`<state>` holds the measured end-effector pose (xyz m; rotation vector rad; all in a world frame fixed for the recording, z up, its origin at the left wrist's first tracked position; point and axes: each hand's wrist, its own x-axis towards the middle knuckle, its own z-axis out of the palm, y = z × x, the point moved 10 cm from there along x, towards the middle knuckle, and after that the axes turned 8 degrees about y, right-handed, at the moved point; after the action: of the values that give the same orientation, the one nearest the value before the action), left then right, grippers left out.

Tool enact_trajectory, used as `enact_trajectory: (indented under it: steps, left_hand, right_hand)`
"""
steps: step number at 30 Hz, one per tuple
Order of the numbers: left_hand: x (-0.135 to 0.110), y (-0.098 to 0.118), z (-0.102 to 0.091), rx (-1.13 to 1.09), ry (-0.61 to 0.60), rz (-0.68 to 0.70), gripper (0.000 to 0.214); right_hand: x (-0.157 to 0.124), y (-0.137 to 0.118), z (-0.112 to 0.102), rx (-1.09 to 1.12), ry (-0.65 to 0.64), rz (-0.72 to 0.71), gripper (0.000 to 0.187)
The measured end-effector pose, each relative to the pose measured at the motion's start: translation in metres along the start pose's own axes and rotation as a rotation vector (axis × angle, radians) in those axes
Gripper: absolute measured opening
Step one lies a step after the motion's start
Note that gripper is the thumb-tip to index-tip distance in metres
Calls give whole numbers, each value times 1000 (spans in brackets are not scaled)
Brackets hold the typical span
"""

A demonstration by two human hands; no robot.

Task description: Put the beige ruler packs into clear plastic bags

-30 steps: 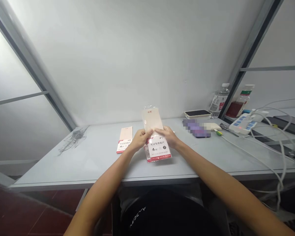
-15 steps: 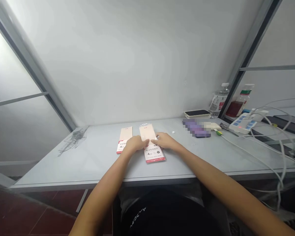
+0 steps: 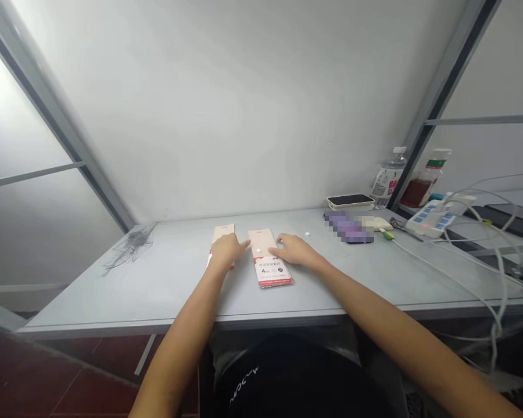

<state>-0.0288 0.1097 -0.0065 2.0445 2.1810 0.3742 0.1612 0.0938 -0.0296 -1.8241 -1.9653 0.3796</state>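
Two pink-and-white packets with red bottom strips and printed characters, the print reading as an exam ruler set, lie side by side on the desk. Over the left packet [image 3: 223, 229] is my left hand [image 3: 227, 249], thumb stretched to the right; it hides the packet's lower part. My right hand [image 3: 295, 250] rests at the right edge of the other packet [image 3: 272, 271], its thumb over the face and its fingers apart. A small white speck [image 3: 258, 250] shows on that packet's face.
On the right are a phone [image 3: 351, 201], a blurred purple object [image 3: 348, 227], a clear bottle [image 3: 389, 179], a bottle of dark red liquid [image 3: 425, 180] and a power strip [image 3: 431, 217] with cables. Black scribbles [image 3: 133, 247] mark the desk's left end. A white bit [image 3: 307, 234] lies behind my right hand.
My left hand has left the right packet and moved left over the other one. The clear wrap above the right packet's top edge no longer shows. My right hand has barely moved.
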Motion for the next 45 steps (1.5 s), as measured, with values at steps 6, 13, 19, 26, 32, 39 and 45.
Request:
enact_trajectory:
  steps: [6,13,19,26,32,39,45]
  left_hand:
    - [11,-22,-16,83,122,-63,66]
    - [-1,-33,22,144,-197,-192,70]
    - [5,-27,11,114,-117,-137,51]
    - [9,-52,-8,102,-89,-248,69]
    - [5,-51,-16,18,-62,-268,85]
    - [11,-50,-12,-165,-36,-202,80]
    - [17,-49,-19,-245,49,-154,66]
  right_hand:
    - [7,18,-36,-158,214,46,52]
    - [9,54,1,-303,-82,208,67]
    - [10,45,-11,-260,-14,123,51]
    - [10,80,-45,-359,85,360,69]
    - [9,95,-52,-332,56,434,85]
    - [11,107,-46,-206,0,450,93]
    - [10,102,-47,-143,66,454,110]
